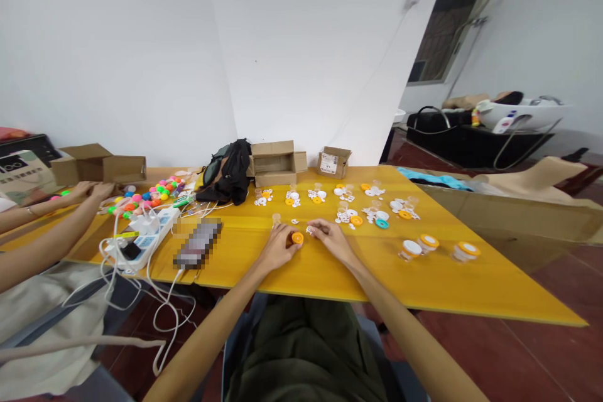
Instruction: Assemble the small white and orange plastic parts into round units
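Near the front of the yellow table, my left hand (279,247) is closed around an orange lid (297,238), its ring facing up. Just to the right, my right hand (332,240) pinches a small white piece with dark marks (309,230). The two hands are close together but apart. Behind my left hand stands a small clear cup (276,219). One loose white piece (294,222) lies on the wood between and beyond the hands.
Groups of clear cups, lids and white pieces (346,217) spread behind. Several lidded jars (465,251) stand right. Left are a phone (198,244), a power strip (146,239), cables, coloured balls (162,191) and another person's hands (92,191). Cardboard boxes (273,163) and a backpack (226,173) line the wall.
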`<state>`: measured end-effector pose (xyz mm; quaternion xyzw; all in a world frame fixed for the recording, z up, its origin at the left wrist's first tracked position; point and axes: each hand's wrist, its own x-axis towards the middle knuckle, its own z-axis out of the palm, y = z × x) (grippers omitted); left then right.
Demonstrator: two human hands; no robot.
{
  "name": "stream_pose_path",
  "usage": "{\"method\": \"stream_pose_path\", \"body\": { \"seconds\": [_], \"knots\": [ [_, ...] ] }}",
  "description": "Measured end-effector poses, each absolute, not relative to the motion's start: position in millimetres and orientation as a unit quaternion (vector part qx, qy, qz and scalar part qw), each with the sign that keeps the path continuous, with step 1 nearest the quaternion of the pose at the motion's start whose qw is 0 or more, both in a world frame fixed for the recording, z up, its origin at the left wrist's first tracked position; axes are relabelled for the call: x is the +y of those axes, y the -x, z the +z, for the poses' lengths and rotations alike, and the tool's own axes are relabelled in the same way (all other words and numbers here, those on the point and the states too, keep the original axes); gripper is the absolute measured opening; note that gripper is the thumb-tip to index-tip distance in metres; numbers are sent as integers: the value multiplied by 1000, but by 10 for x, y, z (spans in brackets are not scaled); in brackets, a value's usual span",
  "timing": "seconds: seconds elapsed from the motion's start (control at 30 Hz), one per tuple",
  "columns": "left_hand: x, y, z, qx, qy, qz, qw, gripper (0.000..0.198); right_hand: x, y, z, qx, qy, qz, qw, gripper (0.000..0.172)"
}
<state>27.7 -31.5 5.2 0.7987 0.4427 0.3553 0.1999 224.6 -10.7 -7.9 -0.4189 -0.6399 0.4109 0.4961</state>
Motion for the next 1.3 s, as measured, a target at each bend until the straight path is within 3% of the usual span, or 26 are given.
{"method": "stream_pose_path", "body": {
  "seconds": [0.7, 0.93, 1.1, 1.3],
  "knots": [
    [-296, -282, 38, 458, -800, 339, 185, 24, -161, -2162, -63, -669, 374, 437, 471, 26],
    [-388, -217, 123, 491, -766, 382, 163, 31, -123, -2198, -122, -698, 440, 294, 483, 14],
    [-373, -113, 133, 531, -705, 460, 94, 37, -130, -2194, -154, -756, 466, 163, 431, 21],
    [-306, -42, 78, 586, -684, 426, 87, 29, -148, -2171, -170, -780, 467, 107, 403, 27]
  ]
}}
